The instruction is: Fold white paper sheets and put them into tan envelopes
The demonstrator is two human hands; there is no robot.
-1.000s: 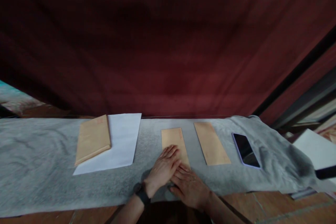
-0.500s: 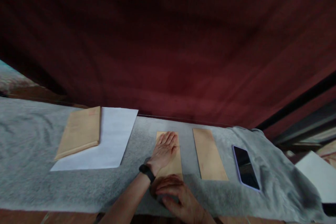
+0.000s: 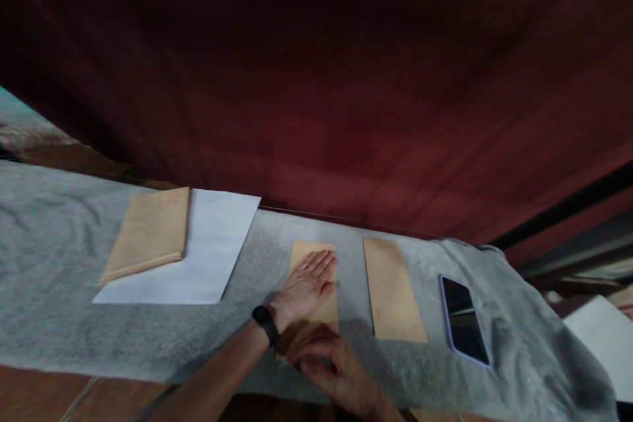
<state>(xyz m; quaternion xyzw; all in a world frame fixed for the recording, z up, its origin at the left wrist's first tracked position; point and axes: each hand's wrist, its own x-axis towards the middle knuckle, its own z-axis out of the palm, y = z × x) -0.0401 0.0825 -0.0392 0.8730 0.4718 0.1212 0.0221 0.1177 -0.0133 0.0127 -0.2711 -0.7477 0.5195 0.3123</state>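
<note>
A brown kraft-paper envelope (image 3: pixel 324 311) lies lengthwise on the grey cloth in front of me. On its far half my left hand (image 3: pixel 304 283) rests flat, fingers stretched out, with a black band around the wrist. At the near end of the envelope is my right hand (image 3: pixel 333 366), its fingers bent and the thumb apart from them. Its fingertips are at or just over the near edge, partly in shadow; whether they touch the paper I cannot tell. A second brown envelope (image 3: pixel 394 290) lies flat to the right.
At left, a stack of brown envelopes (image 3: pixel 148 227) lies on a white sheet (image 3: pixel 212 237). A phone in a lilac case (image 3: pixel 465 320) lies at right. Grey cloth (image 3: pixel 237 323) covers the surface, bunched at the right end. A dark red curtain (image 3: pixel 316 112) hangs behind.
The view has tilted and shifted slightly. My left hand stays flat on the envelope. My right hand has moved slightly left along its near end, the fingers more bent.
</note>
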